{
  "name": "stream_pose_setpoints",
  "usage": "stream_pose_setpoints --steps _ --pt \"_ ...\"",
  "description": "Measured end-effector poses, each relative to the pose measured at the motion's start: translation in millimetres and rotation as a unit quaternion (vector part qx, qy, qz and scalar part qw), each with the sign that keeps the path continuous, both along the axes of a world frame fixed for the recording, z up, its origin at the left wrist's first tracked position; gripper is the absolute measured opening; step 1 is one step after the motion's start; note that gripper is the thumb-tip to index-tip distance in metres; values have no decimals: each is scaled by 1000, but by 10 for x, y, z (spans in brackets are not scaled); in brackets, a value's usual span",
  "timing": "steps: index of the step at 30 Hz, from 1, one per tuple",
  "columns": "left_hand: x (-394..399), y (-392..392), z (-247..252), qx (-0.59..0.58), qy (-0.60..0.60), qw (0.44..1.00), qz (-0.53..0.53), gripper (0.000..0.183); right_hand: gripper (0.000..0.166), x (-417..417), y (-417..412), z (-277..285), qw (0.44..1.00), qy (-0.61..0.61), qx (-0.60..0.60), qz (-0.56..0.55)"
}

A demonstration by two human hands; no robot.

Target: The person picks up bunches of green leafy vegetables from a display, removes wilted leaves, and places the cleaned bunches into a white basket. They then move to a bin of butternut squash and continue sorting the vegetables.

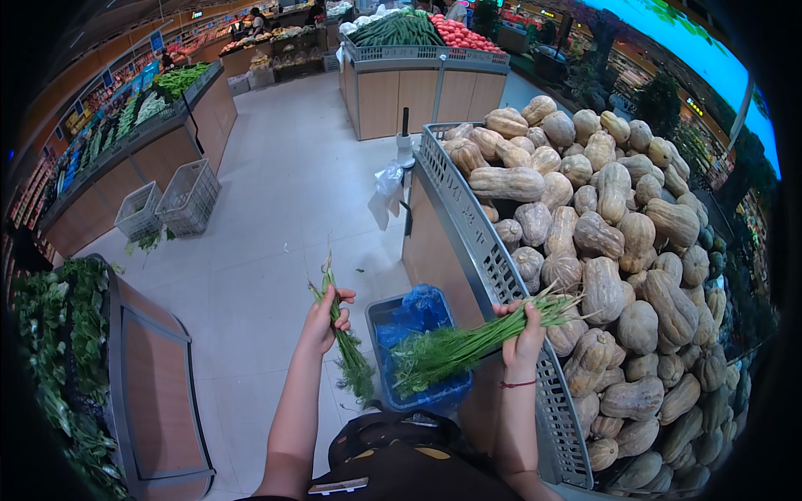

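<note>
My left hand (327, 316) grips a small bunch of feathery greens (354, 363), which look like dill or fennel fronds. Its pale root ends point up and away from me, and the leaves hang down. A thicker bunch of the same greens (463, 341) is clasped in my right hand (525, 332), stems to the right by the squashes and leaves to the left. Those leaves hang above a grey crate (378, 351) lined with a blue plastic bag (426, 307) on the floor. The leaves partly hide what the crate holds.
Butternut-type squashes (601, 288) heap on the stand at right, behind a grey slotted rail (463, 200). Clear plastic bags (385, 188) hang at its corner. Two pale crates (188, 197) stand on the floor at left. Leafy greens (62, 363) fill a display at lower left.
</note>
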State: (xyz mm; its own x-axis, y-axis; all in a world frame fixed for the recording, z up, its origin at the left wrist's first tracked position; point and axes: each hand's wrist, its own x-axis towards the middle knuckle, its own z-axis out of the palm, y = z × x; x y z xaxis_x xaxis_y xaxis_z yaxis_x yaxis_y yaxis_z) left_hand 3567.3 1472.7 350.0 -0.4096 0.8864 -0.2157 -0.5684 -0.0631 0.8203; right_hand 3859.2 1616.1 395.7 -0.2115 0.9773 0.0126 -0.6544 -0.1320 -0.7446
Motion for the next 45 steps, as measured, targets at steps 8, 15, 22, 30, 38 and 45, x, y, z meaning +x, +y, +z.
stream_pose_setpoints --steps 8,15,22,30,38,45 --pt "498 260 288 73 18 993 -90 38 16 -570 -401 110 980 -154 5 130" --pt "805 276 268 94 106 956 -258 43 17 -707 -454 160 966 -220 52 127" --pt "836 253 371 97 154 924 -338 54 15 -631 -433 230 965 -176 40 190" --pt "872 246 354 66 167 946 -272 33 9 -536 -426 143 960 -225 73 151" --pt "839 193 332 38 320 915 -243 26 12 -487 -434 92 959 -244 111 93" --pt "737 111 402 9 362 892 -271 24 9 -493 -489 90 947 -268 177 16"
